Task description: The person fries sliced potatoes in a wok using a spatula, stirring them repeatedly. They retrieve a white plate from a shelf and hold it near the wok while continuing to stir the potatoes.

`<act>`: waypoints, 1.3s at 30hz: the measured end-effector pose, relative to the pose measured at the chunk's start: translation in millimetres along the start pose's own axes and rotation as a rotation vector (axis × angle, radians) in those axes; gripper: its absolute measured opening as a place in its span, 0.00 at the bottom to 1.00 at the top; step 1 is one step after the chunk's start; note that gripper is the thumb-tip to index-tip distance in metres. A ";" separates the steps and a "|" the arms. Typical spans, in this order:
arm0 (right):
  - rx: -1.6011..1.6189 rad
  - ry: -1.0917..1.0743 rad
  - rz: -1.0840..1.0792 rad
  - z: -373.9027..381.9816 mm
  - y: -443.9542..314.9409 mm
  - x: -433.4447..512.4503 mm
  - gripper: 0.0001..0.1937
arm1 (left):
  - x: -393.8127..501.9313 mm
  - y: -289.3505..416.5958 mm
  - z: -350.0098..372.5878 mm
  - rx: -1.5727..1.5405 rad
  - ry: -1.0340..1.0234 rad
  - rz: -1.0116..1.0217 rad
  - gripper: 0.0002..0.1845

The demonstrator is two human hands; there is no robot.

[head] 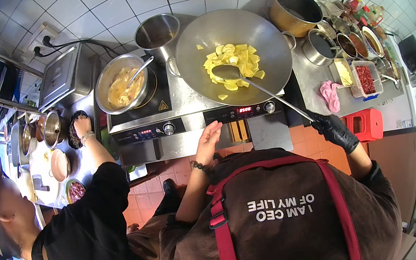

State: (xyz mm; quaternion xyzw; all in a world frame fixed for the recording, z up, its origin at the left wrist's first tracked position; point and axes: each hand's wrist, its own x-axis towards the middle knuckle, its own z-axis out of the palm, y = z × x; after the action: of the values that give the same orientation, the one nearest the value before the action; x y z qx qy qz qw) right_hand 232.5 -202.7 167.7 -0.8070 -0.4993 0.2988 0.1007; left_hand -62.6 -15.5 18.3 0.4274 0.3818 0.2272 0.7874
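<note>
My right hand (333, 132), in a black glove, grips the handle end of a long metal ladle (279, 99). The ladle's bowl rests among sliced yellow pieces, which look like potato (232, 54), in a large steel wok (193, 31) on an induction cooker (245, 112). Bare and with a beaded bracelet at its wrist, my left hand (209, 140) hovers before the cooker's front panel, fingers extended, holding nothing. Left of the wok, a steel bowl (102, 81) with a pale, eggy-looking mixture and a spoon (139, 70) sits on another hob.
At the left a co-worker's hand (82, 125) reaches into a dark bowl. Steel pots (157, 32) (295, 12) stand behind the wok. A pink cloth (330, 96), a plastic tub of red diced food (366, 80) and sauce containers lie right. A red stool (370, 124) stands below the counter.
</note>
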 end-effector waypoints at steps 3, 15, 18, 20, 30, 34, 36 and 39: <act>0.332 -0.179 0.169 6.3 -4.7 -3.8 0.19 | -0.6 -1.8 -0.9 -0.006 0.008 0.005 0.19; 0.077 0.091 0.239 49.8 80.5 110.3 0.17 | -1.6 -27.9 -11.7 -0.026 -0.036 0.171 0.20; 0.355 0.234 0.000 42.9 62.0 150.2 0.19 | -11.9 -28.2 -10.7 -0.056 0.001 0.163 0.20; 0.286 0.264 -0.005 52.4 81.1 188.8 0.20 | -16.0 -19.1 -5.0 -0.035 0.001 0.162 0.20; -0.364 0.177 -0.340 10.1 35.8 136.4 0.20 | -8.4 -13.3 -2.6 0.012 -0.037 0.043 0.20; -0.785 0.399 -0.333 -55.4 34.4 67.9 0.24 | -2.2 -13.5 -5.8 0.018 -0.059 0.026 0.20; -0.860 0.460 -0.315 -73.6 29.3 38.9 0.24 | -3.1 -8.0 -3.7 0.026 -0.048 0.027 0.19; -0.893 0.436 -0.238 -88.0 22.7 8.9 0.22 | -5.6 0.0 -4.0 -0.051 0.023 0.036 0.19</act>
State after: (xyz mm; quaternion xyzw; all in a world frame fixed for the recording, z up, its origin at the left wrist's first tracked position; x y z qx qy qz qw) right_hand 303.5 -194.0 224.4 -0.7524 -0.6342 -0.1327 -0.1188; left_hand -69.3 -17.4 19.2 0.4113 0.3770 0.2560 0.7894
